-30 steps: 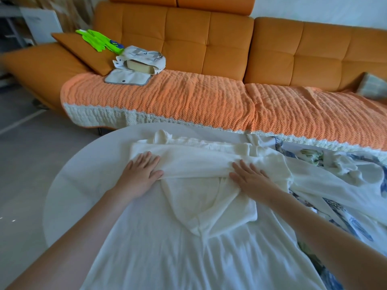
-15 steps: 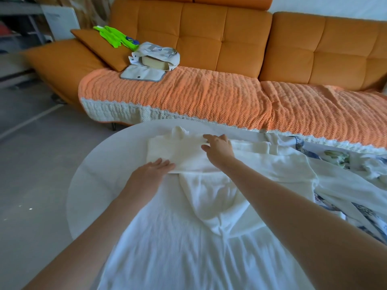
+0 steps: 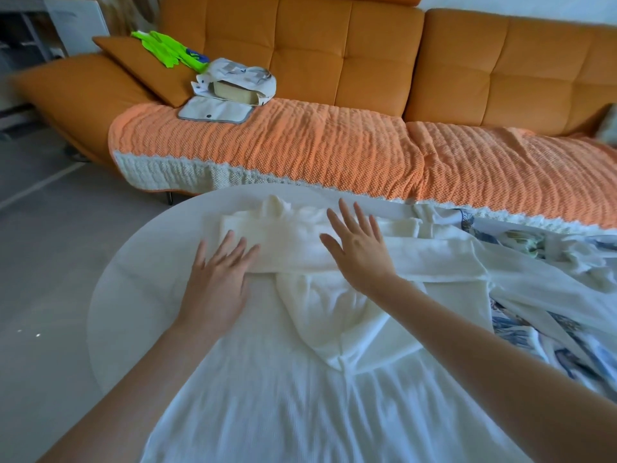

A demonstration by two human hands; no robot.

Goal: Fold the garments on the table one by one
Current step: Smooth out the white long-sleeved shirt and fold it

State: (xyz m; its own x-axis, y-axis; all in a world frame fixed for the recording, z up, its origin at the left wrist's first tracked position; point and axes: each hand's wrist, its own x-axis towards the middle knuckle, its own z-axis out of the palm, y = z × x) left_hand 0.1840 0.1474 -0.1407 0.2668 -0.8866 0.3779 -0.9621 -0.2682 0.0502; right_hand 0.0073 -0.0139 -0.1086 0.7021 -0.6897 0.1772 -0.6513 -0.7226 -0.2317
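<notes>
The right grip has been opened and brought flat beside the left grip, both open-fingered on the white garment near the far edge of the desk. The fold should be smoothed outward evenly.

Soft, diffuse light fills the scene, giving a cool bluish cast to the white ribbed garment nearest the camera, whose lower folds smear with motion blur. Only faint shadows lie under the left hand and right hand on the round white tabletop. The wide lens bows the orange tufted sofa towards the edges.
</notes>
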